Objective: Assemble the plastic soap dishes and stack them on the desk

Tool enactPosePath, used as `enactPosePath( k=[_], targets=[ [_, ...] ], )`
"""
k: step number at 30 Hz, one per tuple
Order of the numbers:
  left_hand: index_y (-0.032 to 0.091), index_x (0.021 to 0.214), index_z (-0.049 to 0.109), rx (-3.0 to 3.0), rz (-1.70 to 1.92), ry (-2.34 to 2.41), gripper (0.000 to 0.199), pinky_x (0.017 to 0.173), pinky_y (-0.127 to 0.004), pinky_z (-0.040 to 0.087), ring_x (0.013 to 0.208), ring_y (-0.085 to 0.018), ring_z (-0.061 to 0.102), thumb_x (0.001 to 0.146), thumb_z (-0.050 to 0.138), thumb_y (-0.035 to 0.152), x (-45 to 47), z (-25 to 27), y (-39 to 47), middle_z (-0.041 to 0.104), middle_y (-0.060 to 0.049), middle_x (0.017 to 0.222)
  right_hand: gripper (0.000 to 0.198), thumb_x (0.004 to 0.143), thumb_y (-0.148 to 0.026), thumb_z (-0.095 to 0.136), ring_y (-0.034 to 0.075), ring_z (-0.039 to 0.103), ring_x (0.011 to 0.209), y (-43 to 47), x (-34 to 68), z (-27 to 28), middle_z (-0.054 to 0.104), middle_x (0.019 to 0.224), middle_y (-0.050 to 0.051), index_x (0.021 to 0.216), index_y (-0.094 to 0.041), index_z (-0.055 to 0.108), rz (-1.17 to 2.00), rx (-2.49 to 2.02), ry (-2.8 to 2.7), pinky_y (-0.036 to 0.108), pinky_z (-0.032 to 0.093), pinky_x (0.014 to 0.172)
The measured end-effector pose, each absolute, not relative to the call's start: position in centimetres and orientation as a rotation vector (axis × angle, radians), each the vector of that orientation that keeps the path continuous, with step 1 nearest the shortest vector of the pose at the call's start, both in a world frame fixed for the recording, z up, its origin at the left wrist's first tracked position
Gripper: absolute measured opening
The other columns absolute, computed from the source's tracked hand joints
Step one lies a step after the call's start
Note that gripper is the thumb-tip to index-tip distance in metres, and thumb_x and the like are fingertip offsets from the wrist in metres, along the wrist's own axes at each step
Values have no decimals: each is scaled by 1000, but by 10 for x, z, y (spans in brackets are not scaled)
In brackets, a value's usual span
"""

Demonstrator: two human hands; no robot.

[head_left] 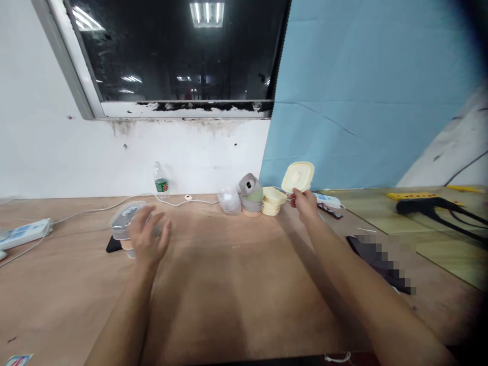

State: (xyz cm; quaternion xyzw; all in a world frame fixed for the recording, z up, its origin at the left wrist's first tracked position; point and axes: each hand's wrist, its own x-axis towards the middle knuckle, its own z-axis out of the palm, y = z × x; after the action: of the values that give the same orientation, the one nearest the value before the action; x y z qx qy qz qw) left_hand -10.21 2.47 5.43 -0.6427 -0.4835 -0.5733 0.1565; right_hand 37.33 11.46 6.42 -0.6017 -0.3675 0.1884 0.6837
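My right hand (305,203) pinches the lower edge of a pale yellow lid (298,175) and holds it up above the table. Just left of that hand is a stack of pale yellow lids (270,202). Beside it stand stacked grey, green and orange bowls (251,198), the top grey one tipped on its side. Clear plastic bowls (229,201) are nested left of those. My left hand (148,236) has its fingers apart, with nothing visible in it. It partly hides a stack of containers with a clear lid (127,217); whether it touches them I cannot tell.
A water bottle (160,180) stands against the wall. Power strips (26,233) lie left and right on the wooden table (213,295), with a white cable (104,207) running along the back. A dark object (113,245) lies by the left containers, and a black tool (423,207) at far right.
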Motion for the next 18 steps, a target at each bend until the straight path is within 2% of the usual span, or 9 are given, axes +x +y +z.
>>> enactPosePath(
  k=[2, 4, 6, 10, 14, 18],
  targets=[
    [20, 115, 59, -1530, -1580, -1544, 45, 109, -48, 29, 131, -32, 38, 77, 64, 44, -121, 58, 26, 40, -11, 142, 12, 81, -28, 57, 8, 49, 45, 123, 382, 64, 59, 64, 0, 83, -16, 55, 531, -1396, -822, 20, 41, 43],
    [18, 120, 56, -1318, -1512, -1699, 53, 109, -52, 25, 134, -34, 31, 77, 63, 50, -136, 58, 27, 34, -12, 146, 12, 82, -26, 57, 8, 48, 42, 132, 386, 63, 59, 62, 0, 89, -16, 54, 633, -1418, -830, 20, 40, 42],
    [18, 121, 55, -1235, -1458, -1845, 59, 108, -57, 22, 134, -37, 29, 76, 64, 55, -143, 56, 29, 32, -13, 147, 16, 82, -25, 57, 7, 46, 40, 139, 387, 63, 59, 60, -1, 95, -17, 52, 706, -1452, -852, 19, 40, 41],
    [20, 123, 53, -1313, -1346, -2116, 66, 105, -63, 23, 131, -38, 35, 73, 66, 61, -143, 55, 30, 34, -15, 147, 19, 82, -24, 57, 7, 43, 37, 150, 390, 63, 61, 60, 0, 99, -15, 52, 719, -1560, -920, 19, 36, 38],
    [22, 129, 49, -1404, -1348, -2188, 74, 106, -56, 31, 133, -36, 36, 71, 64, 66, -138, 55, 29, 31, -16, 147, 14, 82, -23, 57, 6, 37, 34, 151, 394, 61, 62, 59, 3, 92, -13, 55, 732, -1616, -972, 20, 29, 34],
    [22, 131, 45, -1378, -1501, -2169, 78, 106, -52, 34, 133, -35, 35, 67, 71, 60, -145, 47, 35, 26, -15, 148, 13, 82, -22, 57, 6, 33, 33, 149, 393, 55, 62, 56, 3, 90, -12, 57, 752, -1636, -1025, 19, 23, 33]
  ],
)
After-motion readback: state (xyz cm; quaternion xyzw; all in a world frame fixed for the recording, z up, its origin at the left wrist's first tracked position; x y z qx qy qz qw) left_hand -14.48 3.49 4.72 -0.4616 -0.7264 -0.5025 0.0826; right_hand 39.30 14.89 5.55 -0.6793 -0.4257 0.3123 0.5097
